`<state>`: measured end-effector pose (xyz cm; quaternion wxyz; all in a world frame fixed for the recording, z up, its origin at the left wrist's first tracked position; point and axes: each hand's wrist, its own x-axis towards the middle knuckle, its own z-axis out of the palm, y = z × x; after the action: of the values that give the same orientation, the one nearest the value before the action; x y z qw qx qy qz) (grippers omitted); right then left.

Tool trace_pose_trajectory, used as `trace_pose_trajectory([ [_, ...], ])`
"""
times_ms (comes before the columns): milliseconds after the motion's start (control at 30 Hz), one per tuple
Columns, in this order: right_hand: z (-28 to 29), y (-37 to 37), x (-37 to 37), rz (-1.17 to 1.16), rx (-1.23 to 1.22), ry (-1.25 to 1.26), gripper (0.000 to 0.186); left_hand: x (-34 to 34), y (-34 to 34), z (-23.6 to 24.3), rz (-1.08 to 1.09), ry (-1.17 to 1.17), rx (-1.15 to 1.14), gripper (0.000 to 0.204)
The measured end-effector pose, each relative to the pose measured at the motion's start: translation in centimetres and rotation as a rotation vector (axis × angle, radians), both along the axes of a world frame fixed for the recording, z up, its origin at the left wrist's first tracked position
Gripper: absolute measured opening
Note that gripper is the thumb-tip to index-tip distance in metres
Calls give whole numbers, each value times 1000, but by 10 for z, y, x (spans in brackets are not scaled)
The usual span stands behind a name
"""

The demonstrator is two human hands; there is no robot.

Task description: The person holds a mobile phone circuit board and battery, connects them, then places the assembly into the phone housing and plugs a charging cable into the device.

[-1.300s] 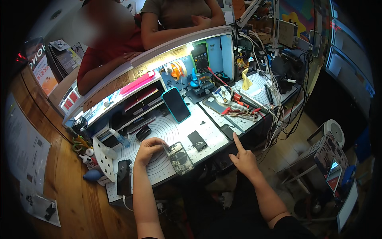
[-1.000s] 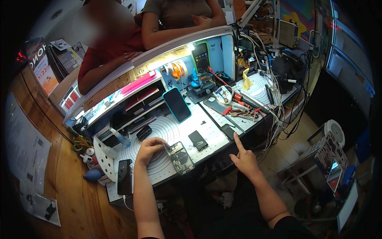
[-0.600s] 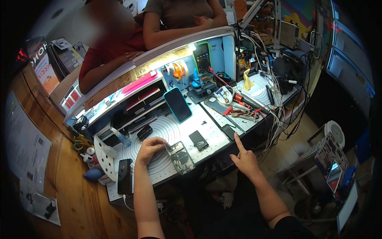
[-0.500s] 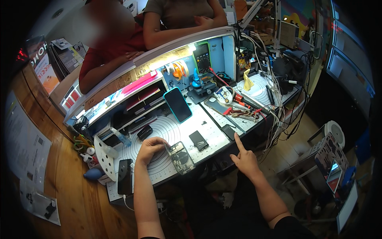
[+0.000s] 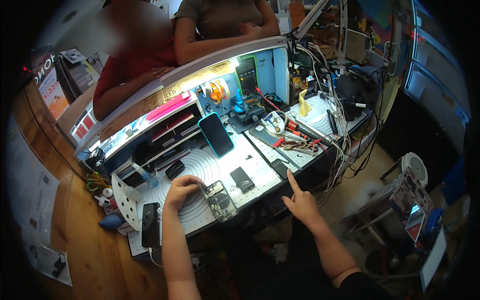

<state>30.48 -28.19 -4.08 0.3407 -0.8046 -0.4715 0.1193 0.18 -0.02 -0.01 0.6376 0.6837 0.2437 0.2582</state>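
Note:
Pinched at its upper left edge by my closed left hand (image 5: 181,192) is an opened phone (image 5: 218,201), its internal parts showing, near the bench's front. My right hand (image 5: 299,204) holds nothing; its index finger is stretched onto a small dark device (image 5: 279,168), thumb apart and the other fingers curled. Between them lies a dark rectangular part (image 5: 241,178) with small pale bits on it. A dark phone (image 5: 150,224) with a white cable lies left of my forearm. A phone in a teal case (image 5: 216,134) leans at the back of the mat.
Shelves (image 5: 172,125), a multimeter (image 5: 247,75) and a blue microscope-like fixture (image 5: 240,105) line the back. Tools (image 5: 295,137) and tangled cables (image 5: 340,125) crowd the right. Two people (image 5: 220,25) lean on the counter. A blue blower (image 5: 111,221) sits left; a stool (image 5: 415,167) stands right.
The whole view has shifted slightly left, with the bench front a little lower. Both hands keep their poses: left on the opened phone, right finger on the small device.

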Motion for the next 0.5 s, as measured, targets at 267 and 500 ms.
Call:
trace_pose_trajectory([
  [267, 1, 0, 0, -1, 1, 19, 93, 1, -4, 5, -11, -9, 7, 19],
  [500, 3, 2, -5, 0, 141, 160, 88, -2, -3, 3, -9, -15, 5, 19],
])
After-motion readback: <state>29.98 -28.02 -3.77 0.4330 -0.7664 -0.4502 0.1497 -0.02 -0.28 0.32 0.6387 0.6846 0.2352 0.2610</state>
